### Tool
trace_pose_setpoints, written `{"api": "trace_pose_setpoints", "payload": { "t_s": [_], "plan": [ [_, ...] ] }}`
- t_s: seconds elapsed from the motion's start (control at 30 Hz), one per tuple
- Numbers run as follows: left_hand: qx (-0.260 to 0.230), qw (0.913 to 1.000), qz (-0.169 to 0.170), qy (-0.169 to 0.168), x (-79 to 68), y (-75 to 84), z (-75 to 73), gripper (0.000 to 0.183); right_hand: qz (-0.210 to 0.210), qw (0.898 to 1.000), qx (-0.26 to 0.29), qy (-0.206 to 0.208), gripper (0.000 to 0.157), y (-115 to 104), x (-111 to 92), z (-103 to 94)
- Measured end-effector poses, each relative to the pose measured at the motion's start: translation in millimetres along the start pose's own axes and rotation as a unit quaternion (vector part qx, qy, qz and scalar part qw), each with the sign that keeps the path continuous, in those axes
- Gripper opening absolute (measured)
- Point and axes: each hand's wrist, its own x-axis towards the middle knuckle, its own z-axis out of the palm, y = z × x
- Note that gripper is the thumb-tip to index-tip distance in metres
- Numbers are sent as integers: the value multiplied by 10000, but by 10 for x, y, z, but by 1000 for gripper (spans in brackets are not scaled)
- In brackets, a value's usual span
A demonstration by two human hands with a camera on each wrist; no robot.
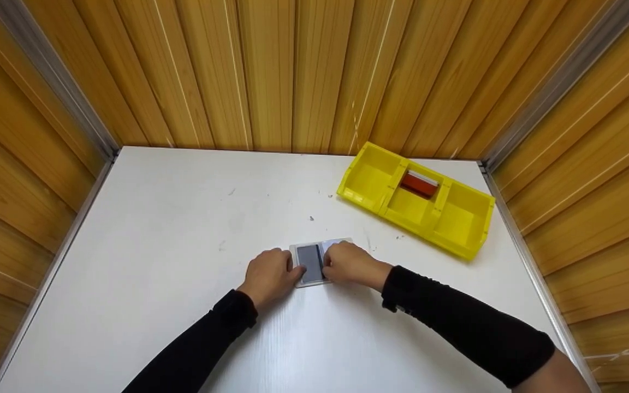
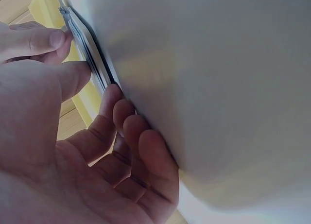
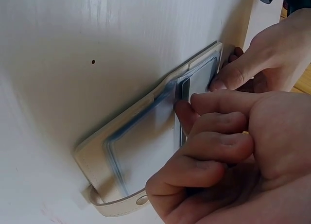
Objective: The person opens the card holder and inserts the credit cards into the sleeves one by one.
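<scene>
An opened cream card holder [image 3: 92, 144] with clear plastic sleeves lies on the white table; a strap with a snap button [image 3: 142, 200] shows at one end. In its left half sits a grey card [image 1: 309, 256] with a dark band along one side. My left hand [image 1: 271, 277] grips the holder's left edge, thumb on top, fingertips [image 2: 124, 110] at the edge against the table. At the card's dark side, my right hand [image 1: 351, 264] pinches with thumb and index finger, the other fingers curled in. The right hand covers part of the holder's right half in the head view.
A yellow tray [image 1: 383, 212] with three compartments stands at the back right. A red and white block-like item [image 1: 420, 184] lies in its middle compartment. Wood-patterned walls [image 1: 271, 76] with metal corner posts enclose the table [image 1: 145, 229] at the back and sides.
</scene>
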Motion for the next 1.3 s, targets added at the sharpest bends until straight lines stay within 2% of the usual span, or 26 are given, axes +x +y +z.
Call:
{"api": "trace_pose_setpoints", "payload": {
  "t_s": [0.4,0.77,1.2,1.3],
  "plan": [
    [43,9999,90,93,-1,5,15,34,-318,9993,93,149,20,20,-12,19],
    [149,9999,-5,88,5,20,26,35,-531,9983,237,49,17,31,-12,47],
    [159,9998,-24,115,-9,33,20,34,-927,9951,88,335,14,51,-13,59],
    [149,9998,-17,94,-9,34,12,34,-890,9954,90,344,15,59,-22,50]
  ]
}}
